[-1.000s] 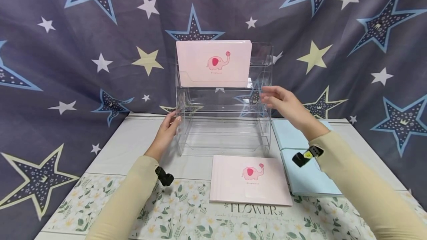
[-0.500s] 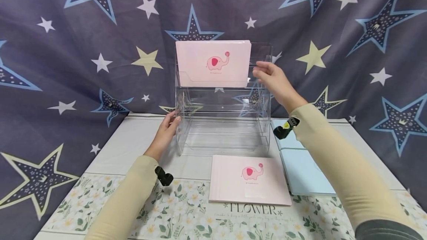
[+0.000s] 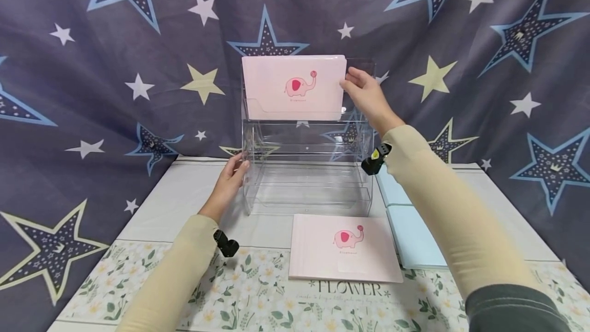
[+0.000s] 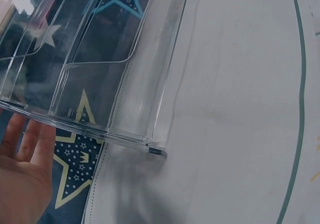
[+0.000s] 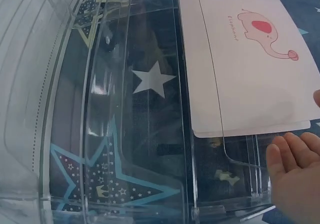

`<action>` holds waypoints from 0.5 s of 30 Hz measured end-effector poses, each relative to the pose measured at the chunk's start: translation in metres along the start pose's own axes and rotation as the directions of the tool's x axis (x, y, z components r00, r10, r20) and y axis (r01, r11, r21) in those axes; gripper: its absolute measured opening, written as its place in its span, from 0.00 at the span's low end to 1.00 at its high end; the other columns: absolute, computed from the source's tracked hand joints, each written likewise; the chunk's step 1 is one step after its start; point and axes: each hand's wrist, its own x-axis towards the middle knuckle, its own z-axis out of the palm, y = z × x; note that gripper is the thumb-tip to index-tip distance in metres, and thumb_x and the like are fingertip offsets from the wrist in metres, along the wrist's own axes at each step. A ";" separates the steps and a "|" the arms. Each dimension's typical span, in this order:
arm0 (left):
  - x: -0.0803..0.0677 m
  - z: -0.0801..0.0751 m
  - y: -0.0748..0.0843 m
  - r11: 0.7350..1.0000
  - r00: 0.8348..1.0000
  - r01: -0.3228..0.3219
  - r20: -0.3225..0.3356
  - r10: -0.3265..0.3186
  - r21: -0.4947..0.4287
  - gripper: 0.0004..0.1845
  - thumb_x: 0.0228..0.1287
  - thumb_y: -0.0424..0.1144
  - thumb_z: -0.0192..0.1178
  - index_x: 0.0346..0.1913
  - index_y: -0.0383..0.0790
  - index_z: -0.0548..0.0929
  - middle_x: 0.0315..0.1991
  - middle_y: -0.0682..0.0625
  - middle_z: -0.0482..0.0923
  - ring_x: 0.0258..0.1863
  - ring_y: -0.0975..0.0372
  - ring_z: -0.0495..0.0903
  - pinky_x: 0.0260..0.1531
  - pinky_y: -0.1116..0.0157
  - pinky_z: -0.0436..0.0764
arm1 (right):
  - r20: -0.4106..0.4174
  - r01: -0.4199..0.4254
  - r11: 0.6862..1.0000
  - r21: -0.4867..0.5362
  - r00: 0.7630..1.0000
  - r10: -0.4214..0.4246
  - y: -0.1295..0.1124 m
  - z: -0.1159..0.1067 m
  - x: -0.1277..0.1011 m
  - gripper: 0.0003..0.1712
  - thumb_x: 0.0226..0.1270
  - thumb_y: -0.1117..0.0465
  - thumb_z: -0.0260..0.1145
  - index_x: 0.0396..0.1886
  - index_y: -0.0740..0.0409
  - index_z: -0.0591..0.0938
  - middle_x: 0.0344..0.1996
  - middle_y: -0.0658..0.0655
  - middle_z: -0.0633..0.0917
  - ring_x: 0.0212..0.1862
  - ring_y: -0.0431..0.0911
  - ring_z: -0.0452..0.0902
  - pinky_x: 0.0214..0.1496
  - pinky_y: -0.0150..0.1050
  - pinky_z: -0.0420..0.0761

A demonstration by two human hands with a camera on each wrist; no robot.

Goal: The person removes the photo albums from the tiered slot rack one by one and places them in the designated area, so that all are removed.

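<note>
A pale pink elephant-printed folder stands upright in the clear rack's top tier at frame centre, right hand touching its edge with relaxed fingers, left hand resting open against the rack's side.

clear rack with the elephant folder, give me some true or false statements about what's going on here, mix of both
1. A pink elephant folder stands in the top tier of the clear rack. True.
2. The right hand grips a blue folder. False: it is at the pink folder's right edge.
3. The left hand rests against the rack's left side. True.
4. The pink stack on the table lies behind the rack. False: it lies in front.
</note>
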 end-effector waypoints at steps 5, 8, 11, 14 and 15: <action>0.001 0.001 -0.002 1.000 1.000 -0.009 -0.002 0.009 0.007 0.31 0.80 0.53 0.47 0.78 0.45 0.58 0.69 0.37 0.64 0.66 0.46 0.66 0.64 0.46 0.71 | 0.017 -0.017 1.000 -0.022 1.000 0.017 0.000 0.004 0.006 0.40 0.78 0.52 0.58 0.80 0.59 0.54 0.77 0.57 0.61 0.75 0.43 0.56 0.75 0.34 0.59; 0.001 0.001 -0.003 1.000 1.000 0.001 0.003 -0.001 0.002 0.32 0.80 0.54 0.48 0.78 0.46 0.58 0.69 0.38 0.64 0.67 0.47 0.66 0.64 0.47 0.70 | 0.012 -0.011 1.000 -0.013 1.000 0.012 0.001 0.006 0.008 0.40 0.78 0.52 0.59 0.80 0.58 0.54 0.76 0.57 0.63 0.75 0.43 0.58 0.75 0.35 0.60; 0.001 0.001 -0.002 1.000 1.000 0.006 0.003 -0.006 -0.003 0.32 0.80 0.54 0.48 0.78 0.46 0.58 0.69 0.38 0.64 0.67 0.47 0.66 0.64 0.47 0.70 | -0.016 -0.015 1.000 0.004 1.000 0.015 0.002 0.009 0.009 0.39 0.77 0.54 0.60 0.80 0.59 0.55 0.74 0.59 0.65 0.73 0.45 0.61 0.74 0.35 0.63; 0.000 0.002 0.000 1.000 1.000 0.008 -0.002 -0.008 0.006 0.32 0.80 0.54 0.47 0.78 0.46 0.58 0.69 0.38 0.64 0.66 0.47 0.66 0.64 0.47 0.71 | -0.047 -0.011 1.000 0.016 0.999 0.011 0.002 0.012 0.010 0.38 0.76 0.57 0.62 0.78 0.62 0.59 0.71 0.62 0.69 0.71 0.48 0.65 0.71 0.36 0.67; 0.001 0.002 0.000 1.000 1.000 0.007 -0.004 -0.007 0.010 0.32 0.80 0.54 0.47 0.78 0.46 0.58 0.69 0.38 0.64 0.66 0.47 0.66 0.63 0.47 0.71 | -0.054 -0.011 1.000 0.018 0.998 0.012 0.002 0.014 0.010 0.37 0.75 0.57 0.62 0.77 0.62 0.60 0.70 0.62 0.70 0.69 0.48 0.67 0.70 0.36 0.68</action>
